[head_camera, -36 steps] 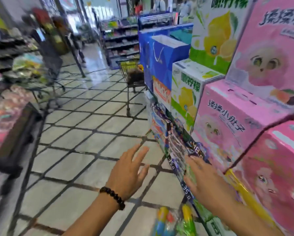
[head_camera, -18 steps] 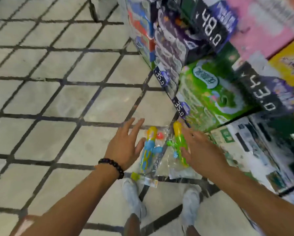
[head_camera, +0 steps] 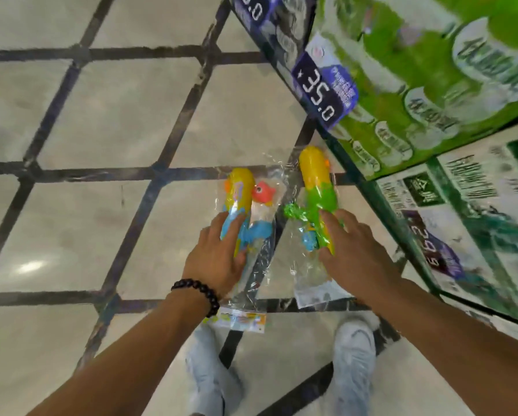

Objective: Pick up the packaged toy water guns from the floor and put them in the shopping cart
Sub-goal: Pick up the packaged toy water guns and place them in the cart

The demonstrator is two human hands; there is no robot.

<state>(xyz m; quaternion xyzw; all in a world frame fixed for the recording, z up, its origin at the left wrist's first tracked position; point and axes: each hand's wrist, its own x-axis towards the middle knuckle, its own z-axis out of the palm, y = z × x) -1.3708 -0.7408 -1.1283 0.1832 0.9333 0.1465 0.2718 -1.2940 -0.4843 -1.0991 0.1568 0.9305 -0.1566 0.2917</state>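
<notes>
— Hands first: where are they?
— Left hand (head_camera: 218, 259) rests flat-fingered on the blue-yellow water gun (head_camera: 240, 205); right hand (head_camera: 353, 253) likewise on the green-yellow water gun (head_camera: 316, 193).
— Gripping?
— Cannot tell; both packs lie on the tiled floor (head_camera: 101, 121) beside stacked boxes (head_camera: 431, 94).

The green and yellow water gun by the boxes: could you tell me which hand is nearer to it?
Right. The right hand rests on the green and yellow water gun; the left hand lies on the blue one beside it.

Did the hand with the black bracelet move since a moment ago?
Yes. The left hand came down and right onto the blue water gun packet lying on the floor; half a second ago it hovered just left of the packet.
</notes>
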